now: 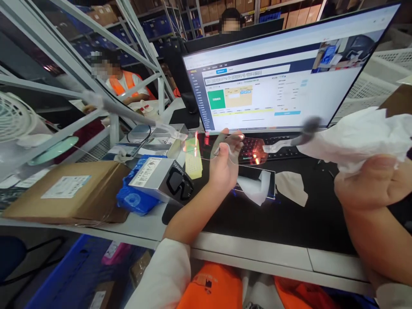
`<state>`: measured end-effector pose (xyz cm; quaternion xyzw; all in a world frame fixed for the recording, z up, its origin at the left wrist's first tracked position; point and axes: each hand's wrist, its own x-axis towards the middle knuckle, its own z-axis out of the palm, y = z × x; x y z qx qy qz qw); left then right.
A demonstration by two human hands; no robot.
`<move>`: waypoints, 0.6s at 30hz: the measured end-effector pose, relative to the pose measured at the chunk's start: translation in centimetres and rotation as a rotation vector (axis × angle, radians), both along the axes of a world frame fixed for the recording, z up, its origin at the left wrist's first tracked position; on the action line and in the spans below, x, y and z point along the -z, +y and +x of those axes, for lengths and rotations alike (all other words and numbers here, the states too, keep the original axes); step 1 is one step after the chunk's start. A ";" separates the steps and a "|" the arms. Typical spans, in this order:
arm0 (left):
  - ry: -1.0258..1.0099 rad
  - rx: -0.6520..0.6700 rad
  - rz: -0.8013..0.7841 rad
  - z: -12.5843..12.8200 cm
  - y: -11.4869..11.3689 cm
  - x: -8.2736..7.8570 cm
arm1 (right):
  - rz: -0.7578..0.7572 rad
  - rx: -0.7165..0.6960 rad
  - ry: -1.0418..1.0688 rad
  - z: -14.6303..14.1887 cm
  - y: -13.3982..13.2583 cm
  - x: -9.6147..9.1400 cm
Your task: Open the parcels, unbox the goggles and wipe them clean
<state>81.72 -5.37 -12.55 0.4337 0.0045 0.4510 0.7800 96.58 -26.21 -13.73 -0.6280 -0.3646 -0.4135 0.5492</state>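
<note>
My left hand (223,161) is closed round the middle of a pair of glasses with a see-through lens (255,151) that shines reddish. The temples stretch out to both sides, wrapped in clear or whitish film; the dark tip of the right one is blurred. My right hand (376,184) grips a crumpled white sheet (370,135), tissue or thin wrap, by that tip. Below the glasses an open box (273,182) with white wrapping (257,189) lies on the black mat. Beside it rests a beige piece of cloth or paper (292,188).
A monitor (257,90) and keyboard (283,148) stand behind my hands. To the left are a grey eyewear box (161,178), a blue plastic bag (137,193), a brown carton (67,193) and yellow notes (193,159). A metal frame (112,124) and a person in an orange vest (119,86) are beyond.
</note>
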 end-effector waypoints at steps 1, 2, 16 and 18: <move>0.008 0.031 -0.025 0.0 -0.1 0.1 | 0.001 0.016 -0.097 -0.1 0.0 -0.2; 0.019 0.057 -0.051 0.0 -0.3 0.1 | -0.005 0.030 -0.179 -0.3 0.1 -0.4; 0.115 0.267 -0.331 -0.1 -1.2 -0.4 | -0.099 -0.029 -0.250 -0.4 0.4 -0.3; 0.122 0.276 -0.324 0.1 -1.2 -0.3 | -0.096 -0.050 -0.199 0.0 0.2 0.3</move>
